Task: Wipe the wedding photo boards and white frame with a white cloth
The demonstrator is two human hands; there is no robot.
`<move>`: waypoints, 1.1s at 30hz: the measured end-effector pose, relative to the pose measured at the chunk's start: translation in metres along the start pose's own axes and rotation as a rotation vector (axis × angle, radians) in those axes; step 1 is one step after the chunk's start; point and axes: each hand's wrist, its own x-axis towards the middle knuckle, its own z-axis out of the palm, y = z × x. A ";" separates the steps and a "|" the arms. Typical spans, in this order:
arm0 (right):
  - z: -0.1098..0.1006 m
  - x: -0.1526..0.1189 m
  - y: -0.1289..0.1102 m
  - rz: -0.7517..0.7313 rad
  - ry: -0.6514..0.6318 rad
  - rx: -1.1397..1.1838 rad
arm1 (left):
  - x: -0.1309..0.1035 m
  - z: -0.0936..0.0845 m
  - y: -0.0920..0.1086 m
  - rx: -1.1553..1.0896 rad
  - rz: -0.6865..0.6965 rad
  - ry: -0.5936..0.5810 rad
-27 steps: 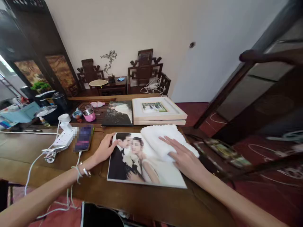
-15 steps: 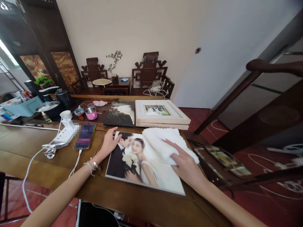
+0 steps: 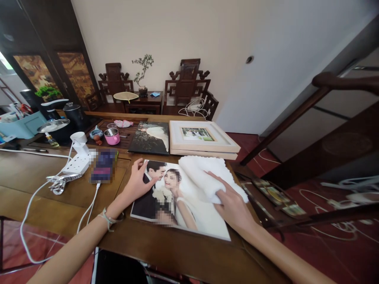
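A wedding photo panel (image 3: 189, 215) lies flat on the wooden table in front of me. My left hand (image 3: 138, 183) rests at its upper left edge, fingers apart, the thumb stretched over the picture. In my right hand (image 3: 232, 203) is a folded white cloth (image 3: 198, 179), bunched between thumb and fingers and lying over the panel's upper right part. That corner of the panel is hidden beneath the cloth.
Behind the panel lie a dark photo panel (image 3: 150, 138) and stacked pale frames (image 3: 204, 138). Left of my left hand are a charging phone (image 3: 103, 166), a white power strip (image 3: 77, 159) and loose cables. A pink cup (image 3: 111, 137) stands farther back.
My left thumb has moved inward and now reaches farther across the photo. My right hand and the cloth have barely moved. The whole view has shifted slightly.
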 end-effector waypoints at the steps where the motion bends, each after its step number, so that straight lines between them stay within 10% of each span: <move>1: 0.000 0.002 0.000 -0.011 0.003 -0.005 | 0.001 0.000 0.000 -0.004 -0.002 0.001; 18: -0.025 0.029 0.006 -0.093 0.001 -0.101 | 0.007 -0.009 0.012 -0.002 0.101 -0.198; 33: -0.012 0.056 0.008 -0.119 -0.414 -0.027 | 0.002 -0.007 0.010 -0.003 0.069 -0.104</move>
